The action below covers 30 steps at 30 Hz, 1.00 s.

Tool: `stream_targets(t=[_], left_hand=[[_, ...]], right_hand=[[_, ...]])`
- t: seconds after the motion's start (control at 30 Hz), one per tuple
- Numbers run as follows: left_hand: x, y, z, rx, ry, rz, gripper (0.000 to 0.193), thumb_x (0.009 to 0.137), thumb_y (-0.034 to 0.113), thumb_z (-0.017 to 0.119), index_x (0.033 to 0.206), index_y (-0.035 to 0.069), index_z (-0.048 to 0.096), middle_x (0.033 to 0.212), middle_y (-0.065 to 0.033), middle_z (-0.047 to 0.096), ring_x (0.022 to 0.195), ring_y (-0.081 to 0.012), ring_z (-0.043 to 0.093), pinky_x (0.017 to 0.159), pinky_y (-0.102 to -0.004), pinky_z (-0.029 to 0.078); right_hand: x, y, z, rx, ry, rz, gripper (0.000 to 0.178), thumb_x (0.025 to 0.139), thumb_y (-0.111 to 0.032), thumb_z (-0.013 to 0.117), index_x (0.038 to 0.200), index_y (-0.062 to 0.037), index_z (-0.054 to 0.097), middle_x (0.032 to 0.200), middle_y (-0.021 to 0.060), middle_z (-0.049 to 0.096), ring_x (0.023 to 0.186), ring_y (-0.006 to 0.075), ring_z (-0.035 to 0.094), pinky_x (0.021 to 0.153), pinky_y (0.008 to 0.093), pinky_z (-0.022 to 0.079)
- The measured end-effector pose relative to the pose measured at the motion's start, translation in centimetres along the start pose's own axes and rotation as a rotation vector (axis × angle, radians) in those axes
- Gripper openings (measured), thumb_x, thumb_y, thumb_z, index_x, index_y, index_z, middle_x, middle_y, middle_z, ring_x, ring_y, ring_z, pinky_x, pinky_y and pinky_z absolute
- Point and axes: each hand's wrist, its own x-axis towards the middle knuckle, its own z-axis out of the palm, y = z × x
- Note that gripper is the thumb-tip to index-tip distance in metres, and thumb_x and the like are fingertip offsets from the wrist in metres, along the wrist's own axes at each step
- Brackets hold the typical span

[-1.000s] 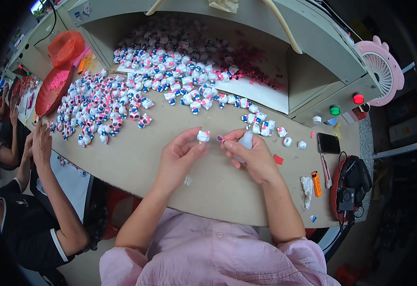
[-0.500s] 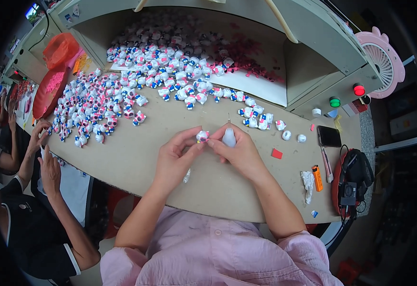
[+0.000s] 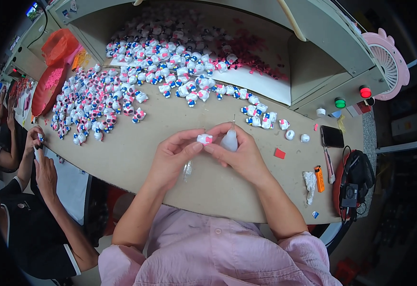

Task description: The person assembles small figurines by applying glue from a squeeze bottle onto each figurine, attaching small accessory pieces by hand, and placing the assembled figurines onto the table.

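Person's forearms [image 3: 139, 214] reach from near edge over desk [image 3: 227, 190], angled inward, hands almost meeting. Left hand [image 3: 172, 155] pinches small white-and-pink figurine [image 3: 204, 138] above desk's middle. Right hand [image 3: 242, 155] grips pale squeeze bottle [image 3: 229, 141], thin nozzle [image 3: 234, 120] pointing far — right thumb close to figurine, contact unclear. Best handling, likely: figurine braced firmly in left fingertips, light right-thumb pressure, bottle unsqueezed, nozzle clear of fingers. Farther: loose figurines [image 3: 91, 105] heaped far left.

Curled left hand [image 3: 176, 155] beside right hand [image 3: 242, 155]
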Motion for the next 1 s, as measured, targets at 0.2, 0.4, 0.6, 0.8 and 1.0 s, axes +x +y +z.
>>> stream_targets(t=[0.2,0.4,0.6,0.8,1.0], left_hand=[[-0.3,-0.1,-0.5,-0.022,-0.053,0.009,0.030,0.095,0.005,0.066,0.125,0.001,0.064,0.113,-0.0078,0.069,0.105,-0.0137,0.064,0.093,-0.0289,0.051],[-0.7,1.4,-0.9,0.301,0.071,0.050,0.029,0.094,0.006,0.067,0.122,0.002,0.065,0.110,-0.0075,0.069,0.099,-0.0136,0.064,0.088,-0.0262,0.051],[0.6,6.1,-6.4,1.397,0.547,0.630,0.028,0.087,0.005,0.071,0.115,0.006,0.067,0.108,-0.0125,0.065,0.099,-0.0256,0.060,0.086,-0.0353,0.047],[7.5,7.3,-4.7,1.666,0.490,0.713,0.026,0.085,0.011,0.073,0.110,0.006,0.068,0.106,-0.0110,0.065,0.097,-0.0291,0.059,0.089,-0.0423,0.041],[6.7,6.1,-3.4,1.548,0.265,0.597,0.025,0.088,0.010,0.071,0.113,0.008,0.069,0.106,-0.0084,0.068,0.090,-0.0240,0.063,0.088,-0.0371,0.046]], right_hand=[[0.4,1.5,0.0,0.073,-0.043,-0.002,0.022,0.086,-0.005,0.076,0.103,-0.0046,0.062,0.085,0.0015,0.063,0.059,0.0035,0.051,0.049,0.0196,0.038],[1.0,1.6,-0.4,0.091,-0.094,0.068,0.021,0.093,-0.012,0.070,0.110,-0.0028,0.062,0.086,0.0024,0.065,0.059,0.0048,0.053,0.048,0.0201,0.038],[0.0,-1.4,-2.1,-0.155,0.176,0.117,0.035,0.095,-0.030,0.066,0.118,-0.0045,0.059,0.089,0.0056,0.067,0.075,0.0094,0.061,0.061,0.0230,0.049],[0.1,1.7,-2.4,-0.322,0.163,-0.153,0.028,0.096,-0.026,0.066,0.112,-0.0046,0.058,0.087,0.0027,0.063,0.074,0.0069,0.057,0.067,0.0203,0.044],[-1.1,0.4,-2.6,0.034,0.254,-0.134,0.026,0.095,-0.024,0.069,0.110,-0.0068,0.056,0.084,0.0001,0.062,0.066,0.0038,0.051,0.059,0.0189,0.040]])
